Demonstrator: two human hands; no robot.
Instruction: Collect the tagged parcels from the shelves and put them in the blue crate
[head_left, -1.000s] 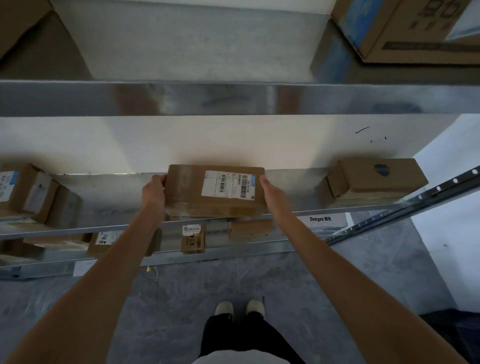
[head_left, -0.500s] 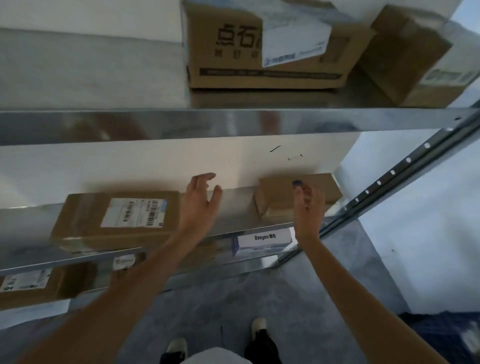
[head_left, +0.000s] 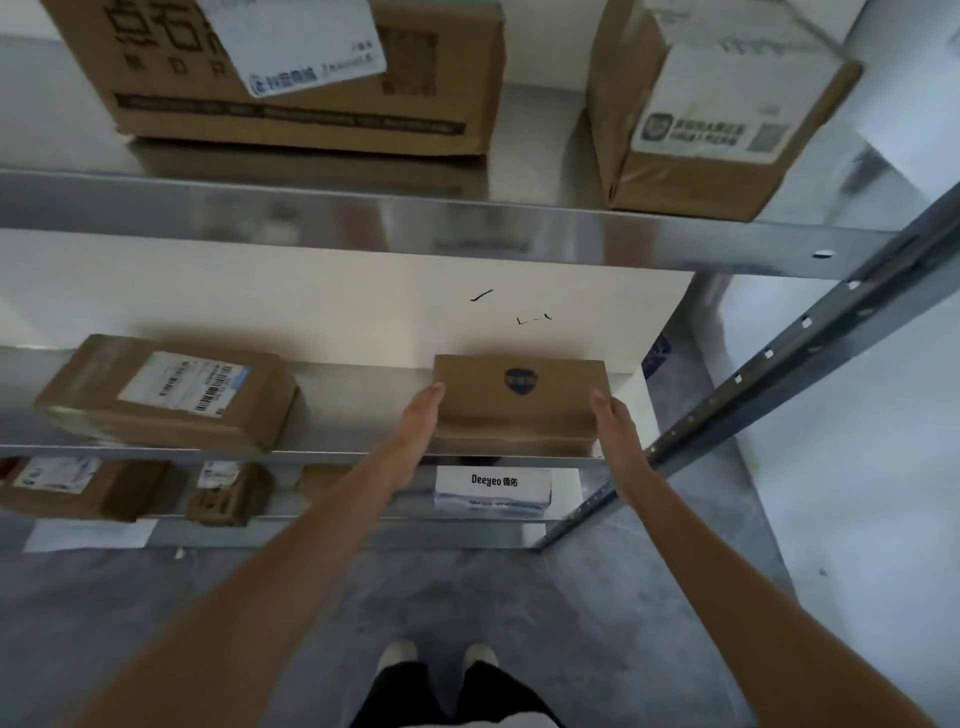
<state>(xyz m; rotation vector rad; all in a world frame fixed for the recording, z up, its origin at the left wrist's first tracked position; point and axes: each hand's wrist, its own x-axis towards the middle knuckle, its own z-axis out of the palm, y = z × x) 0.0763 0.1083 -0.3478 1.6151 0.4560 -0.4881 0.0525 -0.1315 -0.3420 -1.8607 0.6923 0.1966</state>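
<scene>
Both hands on it! Left hand (head_left: 418, 434) flat against the left side of the small brown cardboard parcel with a dark blue round mark (head_left: 519, 402), right hand (head_left: 615, 434) pressed to its right side, fingers straight. Parcel sitting at the right end of the silvery metal middle shelf (head_left: 332, 456), well apart from the brown labelled barcode box (head_left: 166, 397).

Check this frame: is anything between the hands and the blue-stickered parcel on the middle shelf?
Nothing visible. The left hand and right hand already lie flat against opposite ends of the parcel. The shelf edge in front of it is bare. The blue crate is out of view.
</scene>
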